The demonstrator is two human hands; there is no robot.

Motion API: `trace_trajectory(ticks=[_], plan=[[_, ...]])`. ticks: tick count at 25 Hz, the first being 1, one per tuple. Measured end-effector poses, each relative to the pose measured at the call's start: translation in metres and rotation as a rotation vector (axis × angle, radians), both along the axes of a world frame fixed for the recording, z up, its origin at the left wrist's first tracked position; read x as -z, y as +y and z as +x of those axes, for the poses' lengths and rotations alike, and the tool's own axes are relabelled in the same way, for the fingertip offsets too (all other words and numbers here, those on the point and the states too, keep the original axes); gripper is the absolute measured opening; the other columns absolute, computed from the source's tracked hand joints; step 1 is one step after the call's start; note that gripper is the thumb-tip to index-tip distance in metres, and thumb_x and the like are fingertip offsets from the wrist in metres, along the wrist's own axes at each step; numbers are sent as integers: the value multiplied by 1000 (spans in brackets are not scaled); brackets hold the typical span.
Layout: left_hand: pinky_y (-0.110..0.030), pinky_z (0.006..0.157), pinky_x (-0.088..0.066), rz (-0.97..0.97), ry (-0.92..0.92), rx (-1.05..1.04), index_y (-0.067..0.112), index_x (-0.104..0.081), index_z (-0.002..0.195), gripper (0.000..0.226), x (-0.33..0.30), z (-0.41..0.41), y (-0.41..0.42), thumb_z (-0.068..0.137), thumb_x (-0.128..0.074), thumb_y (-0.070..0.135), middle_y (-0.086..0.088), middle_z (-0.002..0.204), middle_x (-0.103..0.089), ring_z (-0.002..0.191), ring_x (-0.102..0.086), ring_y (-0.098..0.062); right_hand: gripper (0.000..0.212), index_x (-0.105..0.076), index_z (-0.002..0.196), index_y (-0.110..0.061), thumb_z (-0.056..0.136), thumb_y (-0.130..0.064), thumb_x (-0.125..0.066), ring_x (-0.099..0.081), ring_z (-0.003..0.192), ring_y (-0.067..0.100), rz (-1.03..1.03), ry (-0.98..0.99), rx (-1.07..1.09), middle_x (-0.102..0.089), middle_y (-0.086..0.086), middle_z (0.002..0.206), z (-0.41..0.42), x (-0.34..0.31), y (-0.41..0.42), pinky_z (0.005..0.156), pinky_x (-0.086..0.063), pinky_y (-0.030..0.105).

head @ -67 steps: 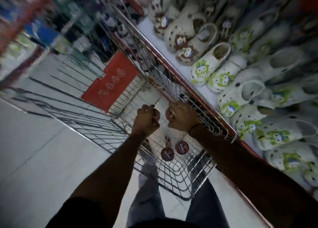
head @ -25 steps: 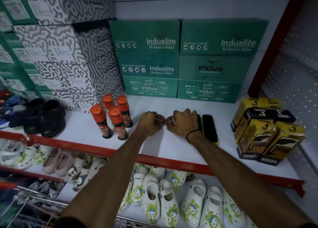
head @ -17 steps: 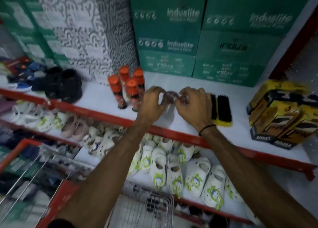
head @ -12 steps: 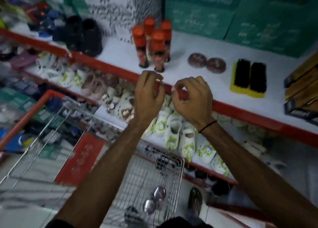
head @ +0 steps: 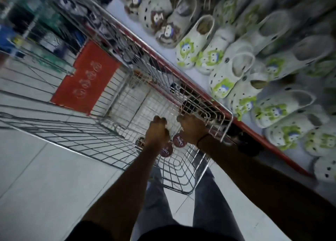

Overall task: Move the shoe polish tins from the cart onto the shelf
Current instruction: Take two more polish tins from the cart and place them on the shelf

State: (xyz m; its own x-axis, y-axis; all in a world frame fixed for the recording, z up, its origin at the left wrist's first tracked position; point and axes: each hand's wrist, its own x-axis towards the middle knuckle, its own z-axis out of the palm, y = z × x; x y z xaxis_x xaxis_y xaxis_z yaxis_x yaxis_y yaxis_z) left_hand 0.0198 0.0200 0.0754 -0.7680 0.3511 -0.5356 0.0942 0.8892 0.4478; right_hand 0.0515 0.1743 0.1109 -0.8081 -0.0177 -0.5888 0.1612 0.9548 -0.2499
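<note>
Both of my hands are down inside the wire cart (head: pixel 76 131). My left hand (head: pixel 157 131) and my right hand (head: pixel 193 128) show their backs, with the fingers curled away from me, so what lies under them is hidden. Three round dark-red shoe polish tins lie on the cart floor under my wrists. One tin (head: pixel 180 141) lies by my right wrist and a second tin (head: pixel 166 151) below my left wrist. A third tin (head: pixel 140 142) peeks out left of my left hand. The shelf with the earlier tins is out of view.
A low white shelf with a red edge (head: pixel 254 129) runs along the cart's right side, packed with white and green clogs (head: pixel 221 84). A red panel (head: pixel 85 79) hangs on the cart's far end. Grey floor tiles (head: pixel 45 177) lie to the left.
My hands left two tins on the upper shelf beside the brushes, drew back empty and dropped into the cart. My view swung down from the shelf to the cart.
</note>
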Motion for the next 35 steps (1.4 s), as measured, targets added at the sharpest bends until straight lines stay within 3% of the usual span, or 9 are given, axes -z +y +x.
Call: trace_trajectory(ticks=[4,7,12,19,22,25,30,33,35], plan=[[-48,98,-47,-325,-317,15,14,-37,144,66,88,50,3,85,-66,16,-18,144,-36,127,-48,-44,48,-41,148,-20,101,-31,-47,-47,130,42,109,-225,-63,-46,17,145,21,92,-29,107,-39,50],[-49,99,-48,-375,-248,-6,15,-33,145,80,117,64,12,77,-77,19,-16,143,-35,126,-50,-41,41,-47,142,-26,101,-25,-48,-50,125,42,164,-194,-86,-45,15,142,27,127,-42,103,-42,51],[-51,97,-51,-351,-269,60,13,-32,146,99,105,57,2,68,-89,31,-17,141,-43,126,-52,-42,59,-42,140,-22,88,-29,-70,-54,121,42,173,-179,-97,-44,16,141,15,109,-30,97,-48,49],[-58,97,-51,-117,4,-150,10,-25,145,101,-51,-42,-12,62,-76,38,-20,140,-44,124,-50,-46,77,-53,130,-16,63,-38,-83,-59,111,41,16,144,102,-50,16,131,-51,-49,3,87,-55,44],[-46,82,-56,94,256,-124,7,-44,128,79,-141,-91,-6,61,-74,37,-19,127,-47,108,-59,-44,72,-57,124,-18,62,-47,-80,-60,103,39,-20,384,206,-54,13,120,-76,-133,10,82,-54,44],[-30,72,-48,333,542,-93,10,-59,109,58,-226,-120,7,59,-69,38,-15,109,-53,92,-56,-29,74,-61,124,-20,58,-51,-77,-62,99,37,-56,655,281,-58,10,116,-83,-209,23,81,-55,44],[-21,78,-45,627,836,9,18,-66,108,52,-347,-135,58,58,-71,31,-10,113,-53,91,-53,-14,78,-63,123,-30,52,-62,-67,-62,99,26,9,992,408,-58,1,109,-74,-330,73,82,-56,36],[-3,85,-38,772,884,77,16,-70,109,54,-391,-134,108,56,-76,27,-9,112,-56,94,-51,-6,80,-60,126,-33,53,-64,-71,-65,99,26,61,1082,472,-60,-1,112,-57,-370,114,81,-58,36],[-9,86,-45,842,890,156,14,-70,110,55,-409,-126,150,57,-76,26,-9,110,-58,94,-57,-13,80,-58,125,-31,55,-66,-77,-66,104,28,106,1096,572,-63,2,115,-39,-385,150,83,-58,38]])
